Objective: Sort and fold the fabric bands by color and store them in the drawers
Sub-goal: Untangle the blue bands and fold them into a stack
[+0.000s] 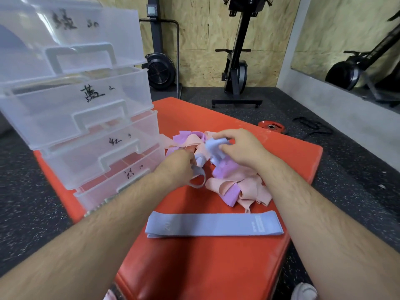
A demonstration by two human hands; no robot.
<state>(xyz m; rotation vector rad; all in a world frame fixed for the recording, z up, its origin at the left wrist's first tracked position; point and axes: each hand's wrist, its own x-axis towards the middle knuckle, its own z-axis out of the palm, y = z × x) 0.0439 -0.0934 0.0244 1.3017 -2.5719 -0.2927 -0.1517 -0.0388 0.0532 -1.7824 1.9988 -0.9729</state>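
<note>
plywood walls (216, 29) and a dark speckled floor (32, 191) surround a red padded mat (194, 267). on the mat's left side stands a stack of clear plastic drawers (86, 118), each front marked with handwritten black characters and all of them pushed in. near the middle of the mat lies a tangled pile of bands (244, 187) in peach and pink-purple. both hands are in this pile. the left hand (180, 164) has its fingers curled tight on a light blue band loop (198, 180) that hangs below it onto the mat. the right hand (240, 146) pinches crumpled blue fabric (213, 146) lifted just above the pile. i cannot tell whether the two hands hold one band or two. nearer the person, a flat blue band (214, 226) lies stretched out across the mat, apart from the pile. a red weight plate (271, 126) rests on the floor beyond the mat, and a black exercise machine (237, 61) stands by the wall.
</note>
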